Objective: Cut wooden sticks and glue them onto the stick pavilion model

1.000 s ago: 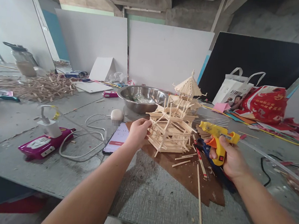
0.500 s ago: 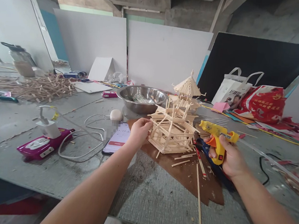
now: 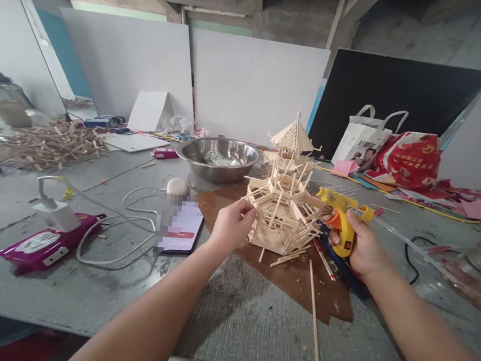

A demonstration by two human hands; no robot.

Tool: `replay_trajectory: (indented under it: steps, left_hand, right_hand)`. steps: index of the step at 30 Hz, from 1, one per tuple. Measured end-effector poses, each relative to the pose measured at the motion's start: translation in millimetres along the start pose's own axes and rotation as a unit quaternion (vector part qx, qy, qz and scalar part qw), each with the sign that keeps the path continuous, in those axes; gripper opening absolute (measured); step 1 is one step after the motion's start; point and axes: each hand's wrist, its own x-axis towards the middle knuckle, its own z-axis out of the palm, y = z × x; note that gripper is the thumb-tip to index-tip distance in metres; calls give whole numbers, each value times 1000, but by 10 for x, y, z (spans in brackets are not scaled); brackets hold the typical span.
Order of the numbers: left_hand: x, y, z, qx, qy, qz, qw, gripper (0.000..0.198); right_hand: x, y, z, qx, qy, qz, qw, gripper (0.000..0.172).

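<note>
A model pagoda built of thin wooden sticks stands upright in front of me, its lower tier an open lattice. At its left side, my left hand is closed, fingertips pinched on the edge of the lattice; the exact stick between them is hidden. My right hand grips a yellow hot glue gun by its handle, its nozzle pointing left close to the model's right side. Under the model lies a brown sheet, with several short loose sticks on it. One long stick extends toward me.
A metal bowl stands behind the model. To the left are a phone, a purple power strip with a white cable, and a stick pile. A red bag sits at the back right, a clear container nearer.
The model has turned and shifted slightly right and nearer, over the short loose sticks, with my left hand at its edge. The glue gun stays in my right hand. My view has swung slightly right.
</note>
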Motion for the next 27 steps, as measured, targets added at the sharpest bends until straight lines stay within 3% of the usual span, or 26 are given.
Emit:
replay_trajectory:
  steps: [8,20,27]
  left_hand:
    - [-50,60,-20,97,44,11,994,21]
    - [-85,81,-1,116,60,46,990,24]
    - [-100,151,-38,127,34,51,990,25]
  right_hand:
    - [-1,4,6,5,12,15,1000,25]
    - [-11,-15,37,-12,16,16,1000,27]
    - [-19,-20,53,-3,21,19,1000,26]
